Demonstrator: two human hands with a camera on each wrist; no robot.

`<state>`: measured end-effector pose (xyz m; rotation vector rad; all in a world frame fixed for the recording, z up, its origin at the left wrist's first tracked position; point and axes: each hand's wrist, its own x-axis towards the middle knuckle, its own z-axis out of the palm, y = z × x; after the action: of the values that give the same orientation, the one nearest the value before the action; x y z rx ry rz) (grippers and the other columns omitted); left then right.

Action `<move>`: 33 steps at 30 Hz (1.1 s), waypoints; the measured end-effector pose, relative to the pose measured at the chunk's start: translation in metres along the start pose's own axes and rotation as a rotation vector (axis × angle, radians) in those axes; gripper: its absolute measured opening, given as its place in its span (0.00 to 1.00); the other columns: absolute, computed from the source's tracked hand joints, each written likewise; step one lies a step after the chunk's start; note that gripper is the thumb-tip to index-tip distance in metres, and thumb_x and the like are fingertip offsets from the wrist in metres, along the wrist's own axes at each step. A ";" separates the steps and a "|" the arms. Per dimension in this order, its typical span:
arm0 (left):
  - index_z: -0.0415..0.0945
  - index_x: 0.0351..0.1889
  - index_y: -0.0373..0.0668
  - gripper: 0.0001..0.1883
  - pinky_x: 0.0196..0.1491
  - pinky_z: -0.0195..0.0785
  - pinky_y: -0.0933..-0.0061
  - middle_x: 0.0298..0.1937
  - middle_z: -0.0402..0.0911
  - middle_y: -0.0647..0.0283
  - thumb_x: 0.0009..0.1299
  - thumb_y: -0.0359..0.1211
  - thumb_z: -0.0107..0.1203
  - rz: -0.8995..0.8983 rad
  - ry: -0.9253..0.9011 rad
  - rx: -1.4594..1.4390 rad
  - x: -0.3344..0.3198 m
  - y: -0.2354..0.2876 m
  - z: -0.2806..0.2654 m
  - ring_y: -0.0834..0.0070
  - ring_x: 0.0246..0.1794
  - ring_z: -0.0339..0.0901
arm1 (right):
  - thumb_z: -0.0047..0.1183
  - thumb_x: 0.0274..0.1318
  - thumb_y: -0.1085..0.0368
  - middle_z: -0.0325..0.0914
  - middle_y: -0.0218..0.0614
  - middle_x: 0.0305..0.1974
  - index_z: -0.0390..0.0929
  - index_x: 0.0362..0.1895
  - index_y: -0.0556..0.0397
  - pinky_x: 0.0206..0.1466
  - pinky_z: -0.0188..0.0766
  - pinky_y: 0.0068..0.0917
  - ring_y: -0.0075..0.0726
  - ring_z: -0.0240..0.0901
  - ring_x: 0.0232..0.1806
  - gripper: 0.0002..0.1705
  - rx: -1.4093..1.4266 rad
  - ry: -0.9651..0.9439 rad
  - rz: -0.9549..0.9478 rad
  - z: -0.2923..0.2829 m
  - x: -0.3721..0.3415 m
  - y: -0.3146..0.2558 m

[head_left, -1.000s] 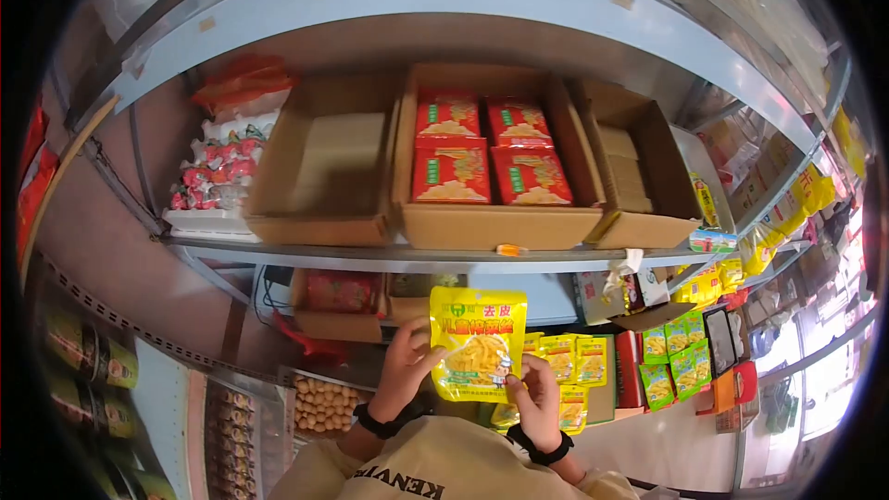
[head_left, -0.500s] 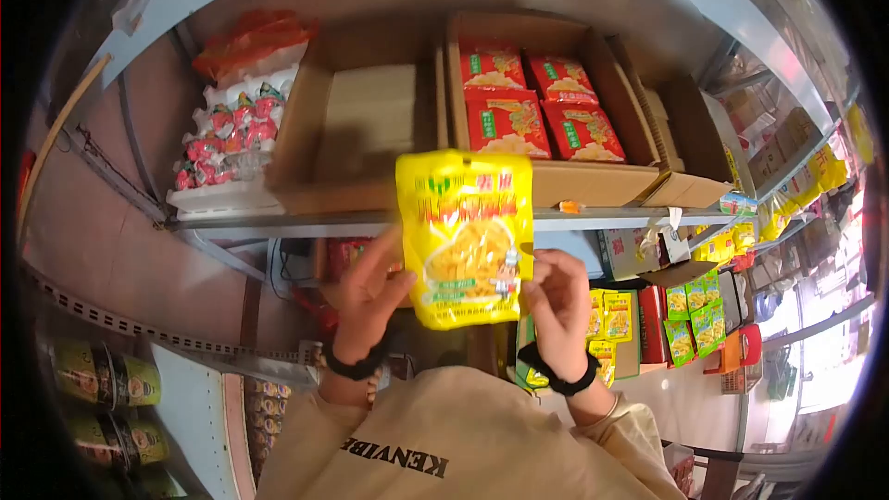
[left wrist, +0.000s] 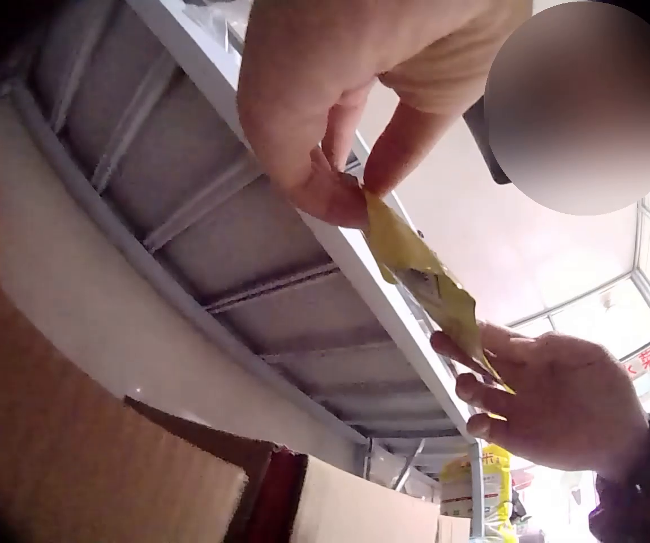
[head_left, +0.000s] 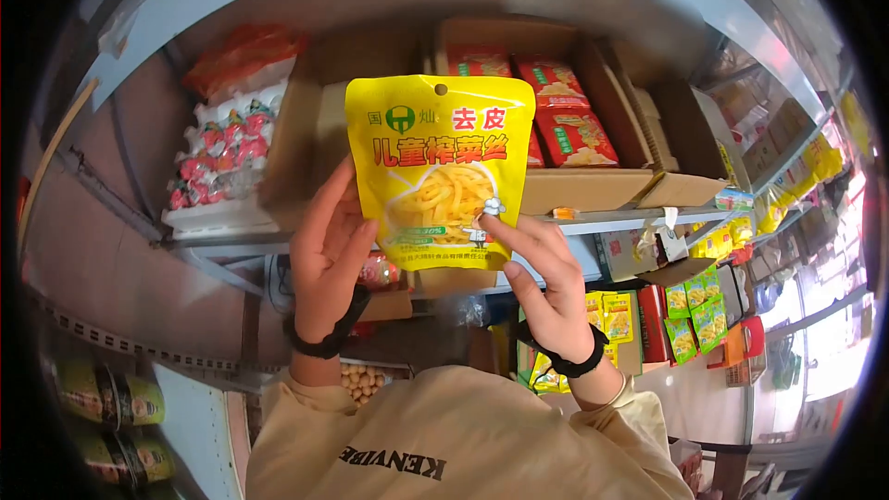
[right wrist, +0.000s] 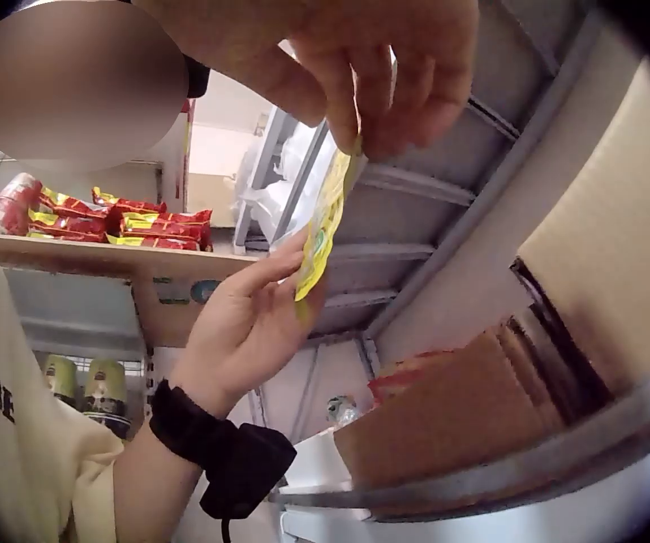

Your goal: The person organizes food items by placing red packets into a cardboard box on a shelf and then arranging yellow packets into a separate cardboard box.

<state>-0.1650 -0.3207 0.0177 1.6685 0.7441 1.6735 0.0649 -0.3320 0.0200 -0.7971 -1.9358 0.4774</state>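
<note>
A yellow packet (head_left: 440, 153) printed with yellow strips faces the head camera upright. My left hand (head_left: 326, 255) pinches its left side, the thumb in front near the lower corner and the fingers partly hidden behind. In the left wrist view, my left hand (left wrist: 359, 91) grips one edge of the thin packet (left wrist: 421, 266). My right hand (head_left: 553, 282) touches the printed face near the lower right with a fingertip, its thumb below beside the bottom edge. Loosely extended fingers of the right hand (left wrist: 557, 390) show there too.
Behind the packet, a metal shelf (head_left: 648, 216) bears open cardboard boxes, one with red packets (head_left: 574, 137). Wrapped pink items (head_left: 218, 162) stand at the left. Lower right are yellow packets (head_left: 618, 315) and green packets (head_left: 710, 324); cans (head_left: 111, 393) stand lower left.
The yellow packet has risen and appears larger in the head view. My right hand has shifted from pinching its lower right corner to touching its front. The shelf has shifted in view.
</note>
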 end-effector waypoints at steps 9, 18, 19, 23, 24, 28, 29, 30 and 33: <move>0.72 0.48 0.37 0.16 0.51 0.62 0.72 0.51 0.68 0.57 0.61 0.19 0.48 0.105 -0.167 0.012 0.033 -0.028 0.106 0.69 0.49 0.69 | 0.46 0.43 0.77 0.68 0.47 0.51 0.66 0.57 0.59 0.58 0.55 0.34 0.48 0.62 0.51 0.30 -0.183 0.203 0.133 -0.082 -0.035 0.018; 0.58 0.64 0.40 0.33 0.65 0.44 0.62 0.63 0.59 0.46 0.59 0.28 0.55 0.245 -0.518 0.224 0.079 -0.053 0.257 0.55 0.65 0.54 | 0.44 0.49 0.73 0.63 0.45 0.58 0.63 0.60 0.56 0.64 0.49 0.33 0.44 0.57 0.60 0.29 -0.254 0.389 0.277 -0.203 -0.070 0.071; 0.57 0.64 0.40 0.33 0.65 0.44 0.61 0.63 0.59 0.46 0.59 0.29 0.55 0.264 -0.501 0.240 0.085 -0.061 0.273 0.54 0.65 0.54 | 0.45 0.50 0.72 0.63 0.45 0.58 0.63 0.60 0.56 0.64 0.49 0.33 0.44 0.57 0.60 0.28 -0.298 0.392 0.267 -0.216 -0.070 0.086; 0.58 0.63 0.38 0.33 0.65 0.46 0.60 0.63 0.59 0.46 0.59 0.32 0.56 0.312 -0.431 0.356 0.110 -0.097 0.328 0.53 0.65 0.53 | 0.46 0.51 0.71 0.64 0.46 0.57 0.64 0.59 0.55 0.62 0.51 0.33 0.45 0.58 0.59 0.27 -0.353 0.373 0.240 -0.261 -0.056 0.145; 0.59 0.62 0.38 0.33 0.65 0.46 0.61 0.62 0.60 0.46 0.59 0.33 0.56 0.320 -0.416 0.398 0.117 -0.105 0.339 0.53 0.65 0.52 | 0.46 0.52 0.70 0.64 0.46 0.57 0.65 0.59 0.55 0.62 0.52 0.34 0.45 0.58 0.59 0.26 -0.378 0.346 0.241 -0.272 -0.051 0.160; 0.64 0.58 0.34 0.30 0.65 0.41 0.54 0.58 0.64 0.48 0.60 0.42 0.55 0.334 -0.414 0.798 0.130 -0.128 0.368 0.53 0.65 0.53 | 0.46 0.53 0.68 0.68 0.49 0.52 0.70 0.52 0.58 0.58 0.58 0.34 0.50 0.63 0.55 0.20 -0.446 0.235 0.227 -0.298 -0.027 0.206; 0.67 0.55 0.34 0.30 0.65 0.38 0.50 0.54 0.68 0.46 0.62 0.48 0.51 0.286 -0.435 0.877 0.131 -0.136 0.372 0.50 0.64 0.53 | 0.46 0.53 0.68 0.69 0.49 0.51 0.71 0.50 0.59 0.57 0.60 0.34 0.50 0.64 0.53 0.19 -0.449 0.178 0.222 -0.302 -0.023 0.221; 0.68 0.54 0.34 0.30 0.65 0.38 0.50 0.54 0.68 0.44 0.62 0.49 0.49 0.254 -0.482 0.984 0.131 -0.136 0.374 0.49 0.64 0.53 | 0.46 0.53 0.68 0.71 0.49 0.49 0.72 0.49 0.60 0.55 0.61 0.34 0.50 0.66 0.52 0.18 -0.453 0.121 0.217 -0.304 -0.018 0.232; 0.78 0.43 0.35 0.33 0.66 0.35 0.51 0.53 0.69 0.40 0.65 0.57 0.39 0.297 -0.463 1.168 0.127 -0.137 0.378 0.46 0.64 0.52 | 0.37 0.59 0.53 0.76 0.46 0.41 0.75 0.41 0.54 0.49 0.66 0.38 0.50 0.71 0.45 0.20 -0.750 -0.362 0.475 -0.301 -0.003 0.234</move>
<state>0.2228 -0.1563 0.0014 2.9264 1.4101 0.8929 0.4088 -0.1684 0.0137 -1.7759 -2.2815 0.1553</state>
